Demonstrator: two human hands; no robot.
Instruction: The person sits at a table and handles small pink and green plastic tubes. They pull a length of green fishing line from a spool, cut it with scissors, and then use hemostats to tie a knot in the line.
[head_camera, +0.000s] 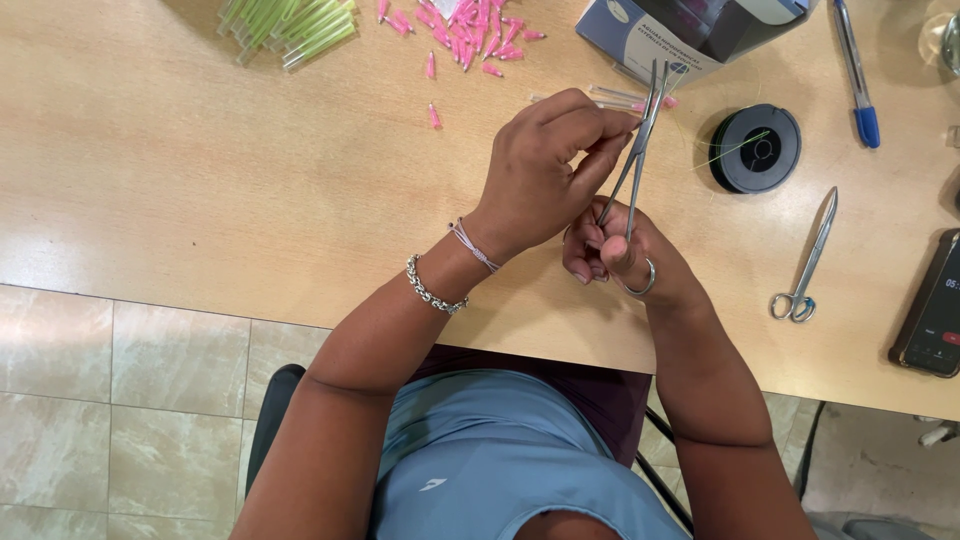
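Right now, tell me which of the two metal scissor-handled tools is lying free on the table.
The one right of the hands, beside the black spool. The other is gripped by the right hand and touched by the left hand.

A pale wooden worktop with a smooth, softly lit surface fills the upper view. Below its edge lies a floor of large beige tiles with thin grout lines.

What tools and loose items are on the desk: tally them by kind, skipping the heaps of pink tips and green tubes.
Clamp pliers: 2, one in the right hand, one lying on the desk
Pen: 1
Thread spool: 1
Box: 1
Phone: 1
Total: 6
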